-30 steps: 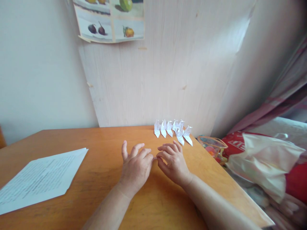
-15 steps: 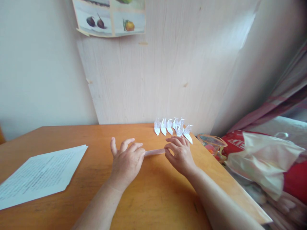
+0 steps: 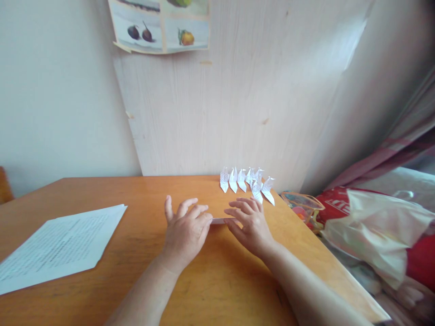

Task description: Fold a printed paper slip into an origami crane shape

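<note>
A narrow folded strip of white paper (image 3: 219, 221) lies on the orange wooden table (image 3: 210, 280), and only a short piece of it shows between my hands. My left hand (image 3: 185, 231) rests palm down with curled fingertips pinning the strip's left end. My right hand (image 3: 250, 222) lies over the right end, its fingers pressed down on the paper. Just beyond my right hand, a row of several small folded white paper figures (image 3: 246, 182) stands at the table's far edge against the pale wooden board.
A printed white sheet (image 3: 57, 244) lies on the table at the left. Off the right edge are a clear container with coloured bits (image 3: 301, 207), a pale plastic bag (image 3: 370, 231) and red cloth. A fruit picture (image 3: 159, 25) hangs on the wall.
My hands spread apart along the strip half a second ago, then came back together. Less of the strip shows now.
</note>
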The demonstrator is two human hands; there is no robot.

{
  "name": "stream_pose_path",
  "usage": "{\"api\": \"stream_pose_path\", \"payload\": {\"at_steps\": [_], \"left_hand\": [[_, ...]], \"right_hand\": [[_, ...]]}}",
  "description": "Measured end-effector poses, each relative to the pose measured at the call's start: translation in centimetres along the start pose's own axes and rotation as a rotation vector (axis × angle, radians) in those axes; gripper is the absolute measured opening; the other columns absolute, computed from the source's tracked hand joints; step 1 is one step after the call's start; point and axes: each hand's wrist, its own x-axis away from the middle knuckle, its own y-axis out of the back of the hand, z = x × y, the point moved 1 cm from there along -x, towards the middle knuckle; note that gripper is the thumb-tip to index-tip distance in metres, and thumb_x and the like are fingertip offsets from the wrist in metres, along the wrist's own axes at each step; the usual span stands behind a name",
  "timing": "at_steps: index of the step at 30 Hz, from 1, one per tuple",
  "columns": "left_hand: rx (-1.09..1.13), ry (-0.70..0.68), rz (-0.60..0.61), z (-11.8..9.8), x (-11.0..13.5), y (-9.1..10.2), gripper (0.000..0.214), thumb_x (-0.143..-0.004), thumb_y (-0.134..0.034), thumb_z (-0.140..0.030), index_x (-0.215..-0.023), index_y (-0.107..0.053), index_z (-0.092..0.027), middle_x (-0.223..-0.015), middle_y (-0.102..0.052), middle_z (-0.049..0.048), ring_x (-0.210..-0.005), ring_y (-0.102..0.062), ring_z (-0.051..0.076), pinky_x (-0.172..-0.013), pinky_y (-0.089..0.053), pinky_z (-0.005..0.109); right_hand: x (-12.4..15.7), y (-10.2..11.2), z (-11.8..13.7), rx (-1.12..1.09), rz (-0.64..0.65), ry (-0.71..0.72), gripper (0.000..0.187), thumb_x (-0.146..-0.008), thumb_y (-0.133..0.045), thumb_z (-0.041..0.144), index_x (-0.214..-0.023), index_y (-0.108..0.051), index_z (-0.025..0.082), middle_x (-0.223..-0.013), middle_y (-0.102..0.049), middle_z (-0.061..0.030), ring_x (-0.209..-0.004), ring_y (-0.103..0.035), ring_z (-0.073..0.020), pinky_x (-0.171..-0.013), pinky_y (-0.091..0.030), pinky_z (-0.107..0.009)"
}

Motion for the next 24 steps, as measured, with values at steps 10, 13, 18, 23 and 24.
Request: {"api": "stream_pose_path", "payload": {"at_steps": [10, 13, 18, 23, 24], "left_hand": [[0.017, -0.025, -0.004, -0.8, 0.0, -0.6, 0.01, -0.088, -0.063, -0.021, -0.086, -0.07, -0.028, -0.113, -0.074, -0.0026, -0.125, -0.053, 0.031, -0.116, 0.003, 0.069], [0.016, -0.029, -0.007, -0.7, 0.0, -0.7, 0.011, -0.088, -0.063, -0.021, -0.081, -0.069, -0.027, -0.113, -0.074, -0.0022, -0.125, -0.054, 0.032, -0.116, 0.001, 0.069], [-0.01, 0.002, 0.004, 0.2, 0.0, -0.9, 0.012, -0.086, -0.063, -0.019, -0.079, -0.069, -0.027, -0.114, -0.074, -0.0023, -0.125, -0.053, 0.032, -0.117, 0.002, 0.068], [-0.08, 0.069, -0.002, 1.7, 0.0, -1.0, 0.012, -0.084, -0.063, -0.018, -0.078, -0.068, -0.027, -0.116, -0.073, -0.0031, -0.126, -0.05, 0.032, -0.117, 0.005, 0.066], [-0.089, 0.082, -0.005, 2.0, 0.0, -1.0, 0.012, -0.084, -0.064, -0.018, -0.078, -0.069, -0.027, -0.116, -0.073, -0.0032, -0.126, -0.05, 0.032, -0.117, 0.005, 0.066]], "right_hand": [[0.2, -0.4, 1.0, -0.005, 0.073, 0.029, 0.012, -0.096, -0.059, 0.027, -0.1, -0.071, 0.029, -0.111, -0.072, -0.0011, -0.113, -0.057, -0.0235, -0.111, -0.024, -0.051], [0.2, -0.4, 1.1, 0.003, 0.078, 0.032, 0.014, -0.097, -0.058, 0.028, -0.1, -0.071, 0.029, -0.112, -0.072, -0.0009, -0.113, -0.057, -0.0236, -0.11, -0.024, -0.05], [0.1, -0.2, 0.5, 0.026, 0.062, 0.022, 0.015, -0.096, -0.058, 0.025, -0.099, -0.072, 0.029, -0.111, -0.073, -0.0016, -0.113, -0.057, -0.0244, -0.11, -0.024, -0.05], [0.1, 0.3, -0.7, 0.055, 0.051, -0.017, 0.017, -0.097, -0.056, 0.028, -0.096, -0.073, 0.029, -0.112, -0.073, -0.0024, -0.114, -0.056, -0.0251, -0.109, -0.026, -0.049], [0.1, 0.4, -1.0, 0.062, 0.046, -0.026, 0.017, -0.097, -0.056, 0.028, -0.096, -0.073, 0.029, -0.113, -0.072, -0.0026, -0.114, -0.056, -0.0253, -0.109, -0.026, -0.049]]}}
